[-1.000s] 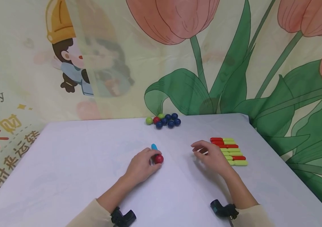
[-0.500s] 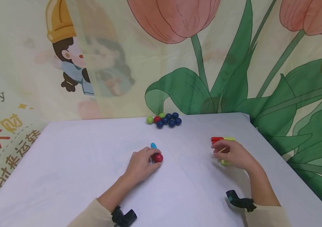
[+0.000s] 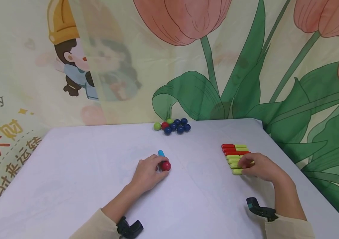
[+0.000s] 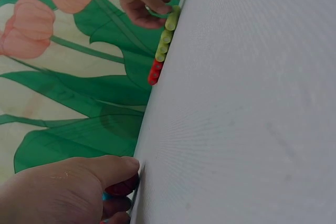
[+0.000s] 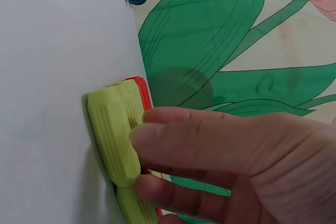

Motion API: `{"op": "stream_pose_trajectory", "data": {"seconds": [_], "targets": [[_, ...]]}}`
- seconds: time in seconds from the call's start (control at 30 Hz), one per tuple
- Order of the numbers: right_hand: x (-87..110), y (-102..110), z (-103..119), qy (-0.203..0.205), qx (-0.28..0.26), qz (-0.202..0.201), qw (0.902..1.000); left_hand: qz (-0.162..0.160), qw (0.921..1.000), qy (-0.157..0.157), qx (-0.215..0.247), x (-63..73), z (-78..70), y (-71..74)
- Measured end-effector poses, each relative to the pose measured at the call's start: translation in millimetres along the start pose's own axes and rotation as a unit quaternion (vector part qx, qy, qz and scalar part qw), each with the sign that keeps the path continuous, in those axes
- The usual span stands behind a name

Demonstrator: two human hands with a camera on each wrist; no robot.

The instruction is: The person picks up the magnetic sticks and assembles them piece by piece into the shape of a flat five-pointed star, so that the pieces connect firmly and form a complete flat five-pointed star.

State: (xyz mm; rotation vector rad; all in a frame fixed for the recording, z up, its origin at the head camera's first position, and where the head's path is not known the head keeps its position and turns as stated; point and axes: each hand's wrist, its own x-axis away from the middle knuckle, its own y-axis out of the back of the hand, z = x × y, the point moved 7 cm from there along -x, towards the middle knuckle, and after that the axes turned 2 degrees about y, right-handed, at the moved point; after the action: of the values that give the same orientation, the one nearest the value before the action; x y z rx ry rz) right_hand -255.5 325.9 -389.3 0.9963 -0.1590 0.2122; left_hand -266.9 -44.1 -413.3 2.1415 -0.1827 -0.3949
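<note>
The right hand (image 3: pixel 260 167) has come over to the red and yellow-green sticks (image 3: pixel 236 153) on the bench (image 3: pixel 97 166), seemingly within grasping reach, though whether its curved fingers pinch one I can't tell, while the left hand (image 3: pixel 147 171) still pinches the red ball (image 3: pixel 166 166).

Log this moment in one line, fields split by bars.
left hand: holds red ball | right hand: at green sticks, grip unclear | blue stick: juts from behind left hand | other balls: table's far end
</note>
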Motion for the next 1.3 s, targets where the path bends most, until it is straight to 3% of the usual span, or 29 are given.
{"op": "stream_pose_trajectory", "data": {"seconds": [0.67, 0.87, 1.3], "targets": [[-3.7, -11, 0, -0.023, 0.049, 0.029, 0.9981, 0.001, 1.0000, -0.001, 0.005, 0.1, 1.0, -0.1], [-1.9, -12, -2, -0.021, 0.035, 0.037, 0.9985, 0.003, 1.0000, -0.001, 0.003, 0.3, 1.0, -0.4], [-2.5, -9, 11, 0.029, -0.015, 0.022, 0.9992, -0.002, 0.9999, 0.006, 0.012, 1.4, 1.1, 1.2]]}}
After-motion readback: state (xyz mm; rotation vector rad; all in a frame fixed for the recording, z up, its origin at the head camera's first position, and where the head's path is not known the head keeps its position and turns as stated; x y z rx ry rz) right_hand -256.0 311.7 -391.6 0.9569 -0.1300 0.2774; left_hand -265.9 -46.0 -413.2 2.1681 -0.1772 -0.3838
